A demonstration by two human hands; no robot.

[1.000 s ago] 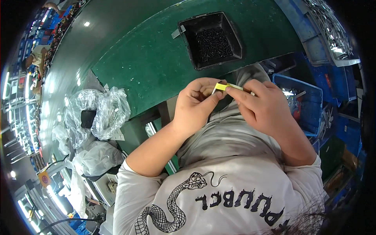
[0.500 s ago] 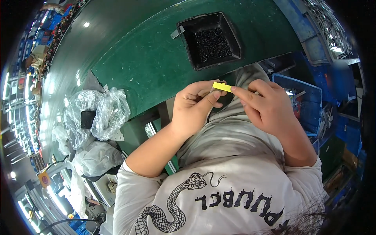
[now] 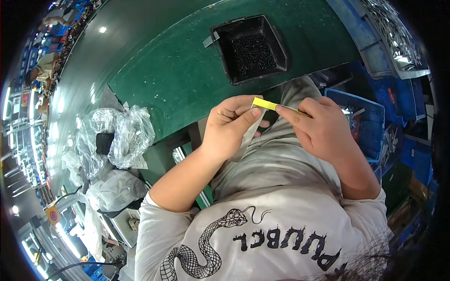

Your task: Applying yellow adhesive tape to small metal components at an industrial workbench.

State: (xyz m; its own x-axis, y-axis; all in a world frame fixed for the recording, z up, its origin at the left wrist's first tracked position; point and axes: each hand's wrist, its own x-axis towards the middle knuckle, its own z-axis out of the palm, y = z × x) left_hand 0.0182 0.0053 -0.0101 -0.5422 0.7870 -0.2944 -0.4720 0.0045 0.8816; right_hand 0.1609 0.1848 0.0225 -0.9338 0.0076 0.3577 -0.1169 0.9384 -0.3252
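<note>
A short bright yellow strip lies across the gap between my two hands. My left hand pinches its left end between thumb and fingers. Below that thumb a pale, flat, translucent strip slants down toward my lap; whether it is joined to the yellow strip I cannot tell. My right hand has its forefinger tip against the yellow strip's right end, with the other fingers curled in. A thin yellowish sliver shows between those curled fingers, too small to name.
On the green table stands a black bin of small dark parts. Clear plastic bags lie at the left. A blue crate is right of my lap, and grey bins of metal pieces stand at the far right.
The pale strip under my left thumb has come into view, hanging toward my lap. My left hand has turned slightly, and the yellow strip has shifted a little left.
</note>
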